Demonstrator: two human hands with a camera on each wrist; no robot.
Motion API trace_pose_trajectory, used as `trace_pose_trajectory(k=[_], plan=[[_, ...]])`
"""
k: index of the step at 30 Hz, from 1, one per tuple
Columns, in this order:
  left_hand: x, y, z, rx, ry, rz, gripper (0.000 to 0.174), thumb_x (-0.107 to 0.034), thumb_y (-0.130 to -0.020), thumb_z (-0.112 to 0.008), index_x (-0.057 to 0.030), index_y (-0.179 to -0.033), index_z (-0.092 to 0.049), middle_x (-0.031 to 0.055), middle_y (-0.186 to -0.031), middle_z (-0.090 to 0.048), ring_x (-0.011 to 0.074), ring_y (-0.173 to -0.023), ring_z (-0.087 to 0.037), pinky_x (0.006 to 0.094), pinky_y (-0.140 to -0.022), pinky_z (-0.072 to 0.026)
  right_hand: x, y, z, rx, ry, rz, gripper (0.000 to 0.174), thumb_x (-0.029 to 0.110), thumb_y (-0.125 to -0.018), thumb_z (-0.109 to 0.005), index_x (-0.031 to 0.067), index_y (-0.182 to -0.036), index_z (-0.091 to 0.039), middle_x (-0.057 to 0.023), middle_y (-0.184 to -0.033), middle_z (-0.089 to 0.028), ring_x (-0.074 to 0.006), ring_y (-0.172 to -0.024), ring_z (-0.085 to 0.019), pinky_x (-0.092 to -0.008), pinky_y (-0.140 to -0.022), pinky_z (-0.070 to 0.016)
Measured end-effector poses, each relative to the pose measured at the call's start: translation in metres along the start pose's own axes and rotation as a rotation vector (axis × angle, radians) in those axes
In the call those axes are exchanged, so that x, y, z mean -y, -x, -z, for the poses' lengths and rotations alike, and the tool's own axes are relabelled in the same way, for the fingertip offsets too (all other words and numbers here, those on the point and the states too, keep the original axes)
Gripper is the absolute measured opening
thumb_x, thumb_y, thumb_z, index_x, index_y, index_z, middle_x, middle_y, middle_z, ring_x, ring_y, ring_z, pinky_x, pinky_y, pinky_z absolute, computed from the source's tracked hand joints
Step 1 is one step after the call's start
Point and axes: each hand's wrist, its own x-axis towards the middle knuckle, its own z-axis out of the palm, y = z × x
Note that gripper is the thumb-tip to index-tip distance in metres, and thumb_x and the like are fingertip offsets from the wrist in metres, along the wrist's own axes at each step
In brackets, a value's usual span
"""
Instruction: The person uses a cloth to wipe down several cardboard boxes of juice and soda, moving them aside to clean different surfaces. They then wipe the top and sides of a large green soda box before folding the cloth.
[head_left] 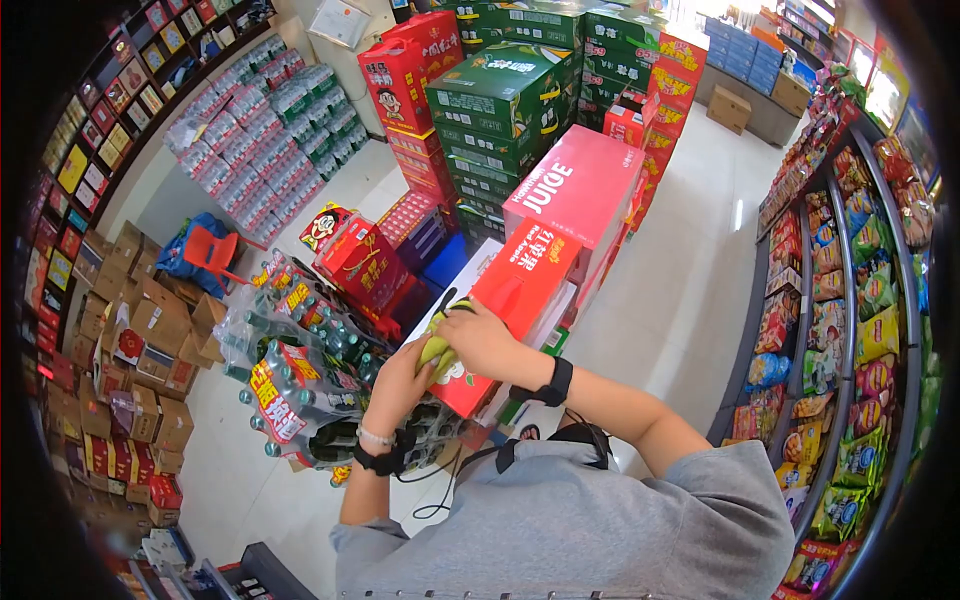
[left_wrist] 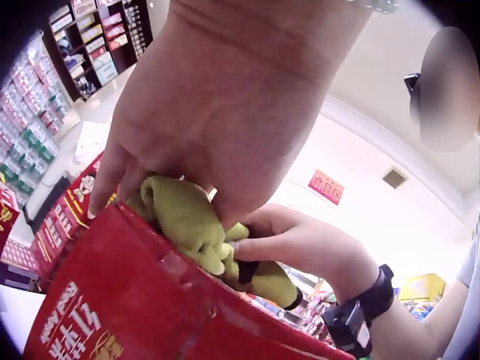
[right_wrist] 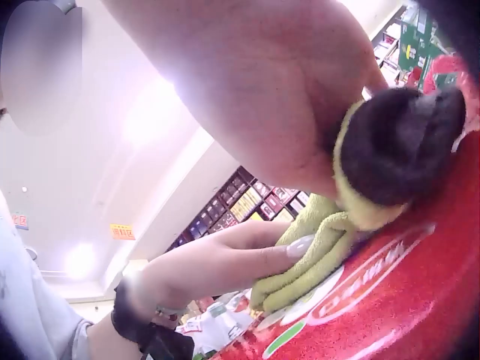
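Note:
A yellow-green fuzzy cloth (head_left: 436, 350) with a dark patch lies bunched on top of a red and white carton (head_left: 525, 285) printed "Red Apple". My left hand (head_left: 398, 384) grips the near end of the cloth; in the right wrist view its thumb presses on the folds (right_wrist: 315, 259). Farther along, my right hand (head_left: 490, 342) holds the other part, its thumb and fingers pinching the cloth in the left wrist view. The dark part (right_wrist: 405, 146) bulges out beside the right hand. Both hands stay close over the carton's top, near its left edge.
Behind the carton stands a pink juice box (head_left: 580, 190), with green cartons (head_left: 500, 90) stacked beyond. Wrapped packs of green bottles (head_left: 300, 390) stand at the left. Snack shelves (head_left: 845, 330) line the right, past a strip of floor (head_left: 640, 330). Cardboard boxes (head_left: 150, 330) are piled far left.

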Motion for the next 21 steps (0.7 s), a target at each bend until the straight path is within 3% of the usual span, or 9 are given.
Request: trace_pose_trajectory(k=[6, 7, 10, 12, 13, 14, 15, 19, 21], plan=[[-0.015, -0.071, -0.002, 0.355, -0.001, 0.008, 0.034, -0.022, -0.086, -0.056, -0.0005, -0.113, -0.055, 0.0241, -0.097, -0.061, 0.0399, -0.089, -0.059, 0.0445, -0.077, -0.0475, -0.050, -0.024, 0.025, 0.129, 0.040, -0.142, 0.024, 0.010, -0.069, -0.063, 0.0134, -0.093, -0.065, -0.0083, -0.091, -0.064, -0.0251, -0.094, -0.061, -0.0445, -0.096, -0.0354], [-0.008, -0.083, -0.008, 0.327, -0.029, -0.125, 0.032, -0.026, -0.088, -0.054, -0.0003, -0.106, -0.057, 0.0248, -0.089, -0.062, 0.0410, -0.083, -0.060, 0.0462, -0.074, -0.0475, -0.060, -0.027, 0.032, 0.179, 0.021, -0.185, 0.022, 0.011, -0.070, -0.062, 0.0139, -0.092, -0.066, -0.0091, -0.089, -0.065, -0.0251, -0.092, -0.062, -0.0439, -0.095, -0.0361], [0.008, -0.129, -0.031, 0.417, -0.091, -0.149, 0.033, -0.030, -0.089, -0.053, -0.0014, -0.103, -0.059, 0.0246, -0.082, -0.063, 0.0420, -0.077, -0.060, 0.0475, -0.070, -0.0477, -0.089, -0.031, 0.050, 0.186, 0.015, -0.245, 0.021, 0.011, -0.072, -0.058, 0.0134, -0.091, -0.068, -0.0112, -0.086, -0.067, -0.0258, -0.087, -0.064, -0.0420, -0.088, -0.0425], [0.015, -0.159, -0.051, 0.353, -0.133, -0.258, 0.034, -0.034, -0.090, -0.052, -0.0021, -0.100, -0.060, 0.0244, -0.077, -0.062, 0.0426, -0.073, -0.060, 0.0485, -0.067, -0.0476, -0.121, -0.035, 0.049, 0.147, 0.005, -0.232, 0.025, 0.008, -0.070, -0.056, 0.0098, -0.093, -0.068, -0.0137, -0.085, -0.067, -0.0298, -0.078, -0.066, -0.0386, -0.065, -0.0520], [0.006, -0.168, -0.056, 0.324, -0.148, -0.256, 0.035, -0.034, -0.089, -0.052, -0.0011, -0.097, -0.061, 0.0244, -0.078, -0.063, 0.0419, -0.073, -0.061, 0.0481, -0.067, -0.0478, -0.124, -0.034, 0.065, 0.244, -0.195, -0.420, 0.027, 0.005, -0.069, -0.055, 0.0077, -0.093, -0.067, -0.0138, -0.077, -0.066, -0.0267, -0.063, -0.065, -0.0375, -0.053, -0.0504], [-0.004, -0.176, -0.060, 0.289, -0.162, -0.249, 0.035, -0.034, -0.089, -0.052, -0.0001, -0.094, -0.061, 0.0243, -0.078, -0.063, 0.0413, -0.073, -0.061, 0.0477, -0.067, -0.0480, -0.135, -0.029, 0.068, 0.150, -0.338, -0.403, 0.031, 0.001, -0.071, -0.052, 0.0061, -0.098, -0.066, -0.0115, -0.070, -0.064, -0.0220, -0.051, -0.059, -0.0353, -0.044, -0.0466], [-0.011, -0.185, -0.065, 0.318, -0.219, -0.217, 0.036, -0.033, -0.089, -0.053, 0.0007, -0.095, -0.061, 0.0247, -0.082, -0.063, 0.0411, -0.077, -0.061, 0.0461, -0.069, -0.0477, -0.133, -0.028, 0.085, 0.231, -0.452, -0.506, 0.035, -0.001, -0.073, -0.051, 0.0057, -0.104, -0.064, -0.0100, -0.071, -0.063, -0.0193, -0.054, -0.058, -0.0333, -0.048, -0.0468], [-0.016, -0.183, -0.061, 0.388, -0.317, -0.179, 0.036, -0.033, -0.090, -0.053, 0.0015, -0.094, -0.061, 0.0236, -0.082, -0.063, 0.0405, -0.077, -0.061, 0.0443, -0.070, -0.0475, -0.160, -0.026, 0.060, 0.189, -0.604, -0.386, 0.033, 0.004, -0.074, -0.055, 0.0056, -0.105, -0.065, -0.0124, -0.075, -0.065, -0.0209, -0.062, -0.062, -0.0335, -0.055, -0.0482], [-0.013, -0.173, -0.048, 0.424, -0.299, -0.151, 0.036, -0.033, -0.090, -0.053, 0.0020, -0.094, -0.061, 0.0233, -0.082, -0.063, 0.0397, -0.077, -0.061, 0.0439, -0.070, -0.0476, -0.153, -0.022, 0.058, 0.087, -0.319, -0.169, 0.034, 0.005, -0.074, -0.056, 0.0057, -0.107, -0.065, -0.0142, -0.078, -0.066, -0.0251, -0.070, -0.064, -0.0348, -0.063, -0.0499]])
